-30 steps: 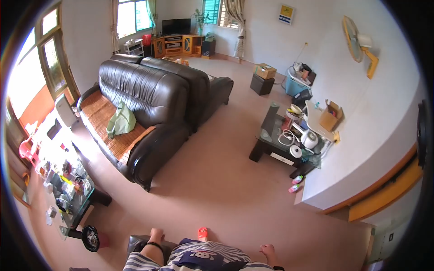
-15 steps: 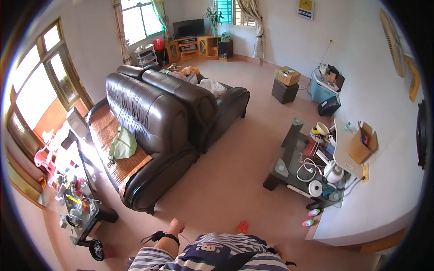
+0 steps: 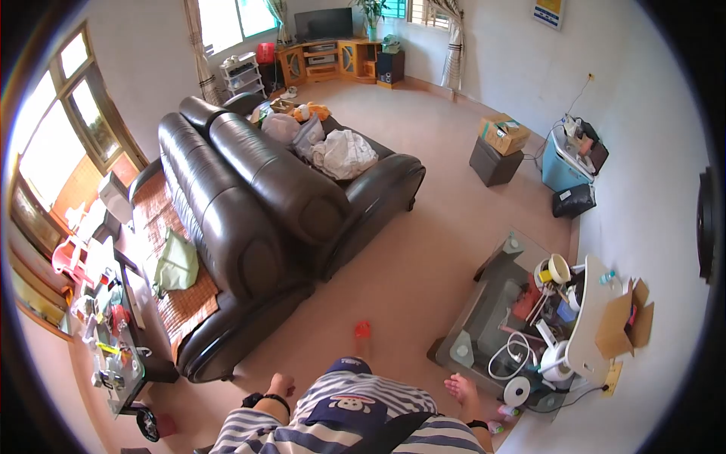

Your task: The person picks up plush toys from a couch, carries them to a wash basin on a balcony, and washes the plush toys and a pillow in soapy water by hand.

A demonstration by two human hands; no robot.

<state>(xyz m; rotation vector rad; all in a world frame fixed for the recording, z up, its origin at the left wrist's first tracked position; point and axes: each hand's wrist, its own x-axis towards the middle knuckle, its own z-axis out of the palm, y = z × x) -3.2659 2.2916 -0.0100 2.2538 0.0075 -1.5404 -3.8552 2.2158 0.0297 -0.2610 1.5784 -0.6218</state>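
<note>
Head cam, L hand (image 3: pixel 280 384), R hand (image 3: pixel 461 388) nr 1 tbl (image 3: pixel 470 327), 2 sofas (image 3: pixel 219 208)

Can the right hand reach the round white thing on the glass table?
Probably yes. The right hand looks empty, and nothing seems to block its way to the round white thing near the edge of the glass table. A lean may be needed; the gap is hard to judge.

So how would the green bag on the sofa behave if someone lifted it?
The green bag would probably fold rather than hold its shape, since its sides look creased. It seems unlikely to roll, lying slumped on the woven mat. Weight is uncertain: any contents are hidden.
</note>
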